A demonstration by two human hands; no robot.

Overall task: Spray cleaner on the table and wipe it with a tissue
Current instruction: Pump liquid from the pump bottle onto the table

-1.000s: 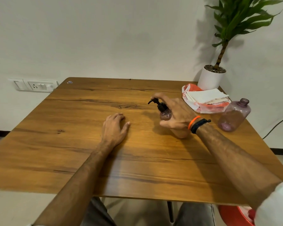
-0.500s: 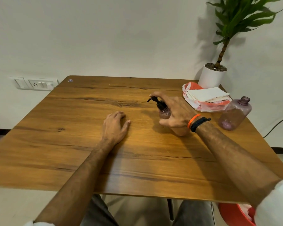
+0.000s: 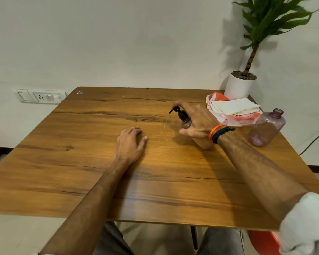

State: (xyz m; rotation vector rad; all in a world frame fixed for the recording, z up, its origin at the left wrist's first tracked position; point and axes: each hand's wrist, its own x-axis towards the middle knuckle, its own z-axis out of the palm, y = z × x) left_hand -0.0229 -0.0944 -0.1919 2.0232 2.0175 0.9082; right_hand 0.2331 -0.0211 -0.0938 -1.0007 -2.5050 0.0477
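My right hand grips a small pink pump bottle with a black pump head, held tilted over the wooden table. My index finger presses on the pump. A thin stream of cleaner leaves the nozzle and falls to the wood just left of the bottle. My left hand lies flat on the table, palm down, holding nothing. A stack of white tissues rests on an orange and white bag at the back right.
An open, uncapped pink bottle stands near the right edge. A potted plant in a white pot sits at the back right corner. A wall socket is at the left. Something red is under the table's right side.
My right index finger has pressed the pump down, and a stream of cleaner now shows beside the bottle. My left hand has stayed where it was.
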